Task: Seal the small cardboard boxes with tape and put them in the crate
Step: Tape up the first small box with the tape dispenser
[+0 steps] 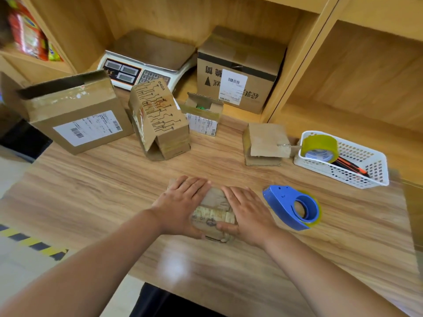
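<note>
Small cardboard box (pixel 215 209) just left of blue tape dispenser (pixel 293 207), pressed under left hand (pixel 183 202) and right hand (pixel 247 213): fingers straight, spread flat over flaps, pinching nothing. Best done by holding flaps level and meeting, then reaching right for the dispenser.

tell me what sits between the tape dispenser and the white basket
Nothing: bare wooden table lies between the tape dispenser and the basket, per the head view.
</note>
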{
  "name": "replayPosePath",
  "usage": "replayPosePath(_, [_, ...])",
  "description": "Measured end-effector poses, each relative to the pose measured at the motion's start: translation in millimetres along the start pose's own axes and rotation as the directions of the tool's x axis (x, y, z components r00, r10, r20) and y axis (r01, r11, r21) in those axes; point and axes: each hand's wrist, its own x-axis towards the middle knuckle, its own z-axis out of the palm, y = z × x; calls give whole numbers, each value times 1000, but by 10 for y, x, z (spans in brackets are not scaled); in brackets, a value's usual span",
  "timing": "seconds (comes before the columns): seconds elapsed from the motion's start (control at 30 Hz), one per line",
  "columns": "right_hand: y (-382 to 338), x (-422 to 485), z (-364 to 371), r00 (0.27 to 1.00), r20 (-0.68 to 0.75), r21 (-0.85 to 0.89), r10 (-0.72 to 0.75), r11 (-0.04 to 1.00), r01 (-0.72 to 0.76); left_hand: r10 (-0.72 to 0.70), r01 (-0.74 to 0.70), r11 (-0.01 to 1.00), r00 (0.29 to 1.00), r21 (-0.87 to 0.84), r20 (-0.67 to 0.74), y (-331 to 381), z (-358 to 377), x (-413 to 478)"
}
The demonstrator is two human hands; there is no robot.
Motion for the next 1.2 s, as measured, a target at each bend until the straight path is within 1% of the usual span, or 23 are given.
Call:
replayPosePath(0.07, [59, -62, 13, 1000, 8, 5, -12, 1000, 12, 11, -12, 999, 1000, 46, 12, 9, 9, -10])
replayPosePath(0.13, [138, -111, 37, 1000, 2, 25, -16, 1000, 16, 8, -13, 996, 998, 84, 62, 23, -4, -18])
replayPosePath(0.2, [201, -165, 32, 999, -51, 33, -12, 999, 14, 6, -14, 993, 997, 119, 71, 38, -23, -4])
replayPosePath(0.3, [337, -266, 69, 974, -224, 29, 30, 999, -24, -28, 6, 985, 992, 172, 122, 87, -38, -10])
replayPosePath(0.33, [391, -305, 94, 962, -268, 32, 50, 999, -43, -35, 14, 985, 992, 173, 119, 102, -45, -24])
replayPosePath(0.4, [502, -396, 141, 922, -377, 25, 94, 996, -91, -56, 50, 987, 998, 153, 35, 150, -49, -55])
replayPosePath(0.43, [576, -440, 180, 905, -407, 18, 121, 992, -124, -104, 99, 987, 994, 124, 40, 190, -53, -86])
replayPosePath(0.47, [650, -485, 212, 902, -406, 11, 148, 988, -157, -144, 141, 987, 989, 79, 29, 226, -44, -118])
replayPosePath(0.57, [821, -634, 259, 895, -374, -20, 244, 962, -271, -192, 192, 981, 981, -16, -29, 334, 51, -220])
replayPosePath(0.67, [914, -708, 271, 873, -358, -31, 331, 930, -365, -238, 234, 971, 964, -46, -117, 480, 111, -320])
replayPosePath(0.8, [964, -729, 330, 858, -294, -9, 421, 896, -443, -299, 286, 953, 940, -97, -167, 590, 218, -439])
replayPosePath(0.93, [934, -720, 354, 849, -179, 28, 498, 865, -501, -363, 354, 931, 925, -94, -110, 582, 284, -498])
replayPosePath(1.13, [945, -683, 343, 814, -146, 120, 562, 827, -550, -384, 381, 922, 922, -74, -48, 505, 265, -496])
replayPosePath(1.2, [931, -693, 320, 803, -144, 98, 578, 816, -570, -369, 366, 929, 928, -61, -47, 462, 267, -492])
